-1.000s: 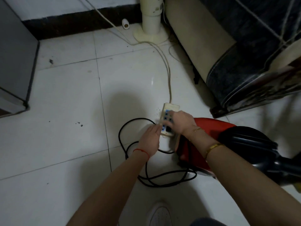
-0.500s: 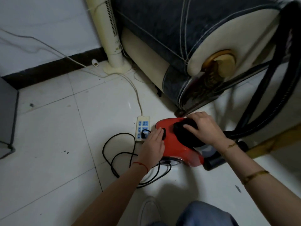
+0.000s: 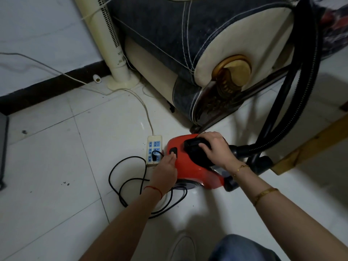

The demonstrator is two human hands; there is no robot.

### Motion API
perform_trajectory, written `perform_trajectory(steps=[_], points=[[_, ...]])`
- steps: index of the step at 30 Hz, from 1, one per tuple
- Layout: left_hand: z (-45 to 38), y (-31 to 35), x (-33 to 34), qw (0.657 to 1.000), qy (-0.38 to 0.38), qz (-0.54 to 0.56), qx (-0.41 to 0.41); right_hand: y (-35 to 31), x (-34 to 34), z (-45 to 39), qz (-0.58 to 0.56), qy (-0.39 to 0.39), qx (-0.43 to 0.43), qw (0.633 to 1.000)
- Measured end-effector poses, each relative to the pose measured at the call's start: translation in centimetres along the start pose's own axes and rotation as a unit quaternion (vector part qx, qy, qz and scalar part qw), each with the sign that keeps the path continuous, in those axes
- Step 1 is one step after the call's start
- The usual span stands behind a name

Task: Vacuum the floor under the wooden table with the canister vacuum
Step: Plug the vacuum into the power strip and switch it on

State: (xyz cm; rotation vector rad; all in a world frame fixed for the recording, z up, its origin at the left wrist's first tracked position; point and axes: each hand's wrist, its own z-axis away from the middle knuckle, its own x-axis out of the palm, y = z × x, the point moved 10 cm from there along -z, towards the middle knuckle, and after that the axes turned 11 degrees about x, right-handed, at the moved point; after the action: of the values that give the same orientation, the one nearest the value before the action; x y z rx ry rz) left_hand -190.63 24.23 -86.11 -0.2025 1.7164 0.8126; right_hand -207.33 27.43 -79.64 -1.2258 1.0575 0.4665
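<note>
Canister vacuum [image 3: 195,166], red w/ black top, is sitting on the tiled floor [image 3: 56,166] just beside the power strip [image 3: 154,149], its black plug [image 3: 154,157] already in. Right hand [image 3: 214,147] is curling round the black carry handle [image 3: 195,145], probably steadying the body. Left hand [image 3: 166,171] is reaching w/ fingers fairly straight, fingertips touching the black switch [image 3: 173,152], likely powering on. Hose [image 3: 301,91] is looping up past the sofa arm [image 3: 226,63]; wooden table leg [image 3: 308,146] is near, at right.
</note>
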Motion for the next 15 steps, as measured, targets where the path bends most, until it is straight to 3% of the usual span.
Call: perform_trajectory(steps=[15], points=[[-1.3,-0.2,-1.0,0.998,-0.057,-0.006,-0.038,0.2,-0.6,0.0,-0.024,-0.021,0.025,0.999]])
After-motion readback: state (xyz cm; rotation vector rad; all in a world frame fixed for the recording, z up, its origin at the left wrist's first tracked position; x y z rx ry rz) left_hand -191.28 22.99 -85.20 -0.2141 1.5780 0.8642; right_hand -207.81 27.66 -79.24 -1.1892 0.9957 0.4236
